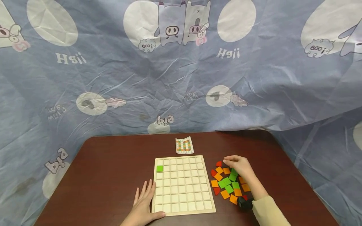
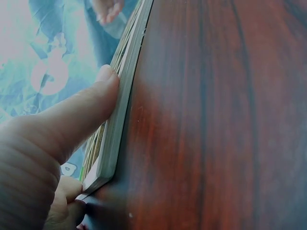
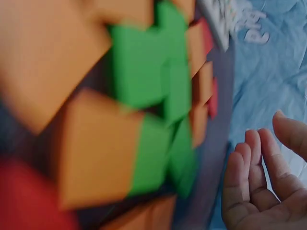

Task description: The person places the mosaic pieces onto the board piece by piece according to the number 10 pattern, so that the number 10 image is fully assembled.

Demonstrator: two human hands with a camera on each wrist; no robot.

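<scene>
A pale wooden grid board [image 1: 182, 185] lies on the table, with one green tile [image 1: 159, 168] in its leftmost column near the top. My left hand [image 1: 143, 204] rests at the board's lower left corner, fingers spread along the left side. In the left wrist view its thumb [image 2: 88, 108] presses on the board's front edge. To the right of the board, my right hand [image 1: 238, 164] is over the far part of a loose pile of green tiles [image 1: 227, 181], orange tiles [image 1: 225, 194] and red pieces [image 1: 216, 191]. Its fingers [image 3: 256, 167] are slightly bent, with nothing between them and the thumb.
A small paper card [image 1: 184, 145] printed with a coloured grid pattern lies behind the board. Near the right forearm sits a dark object [image 1: 244, 203] beside the pile. A blue patterned cloth [image 1: 181, 78] hangs behind the dark brown table [image 1: 113, 169].
</scene>
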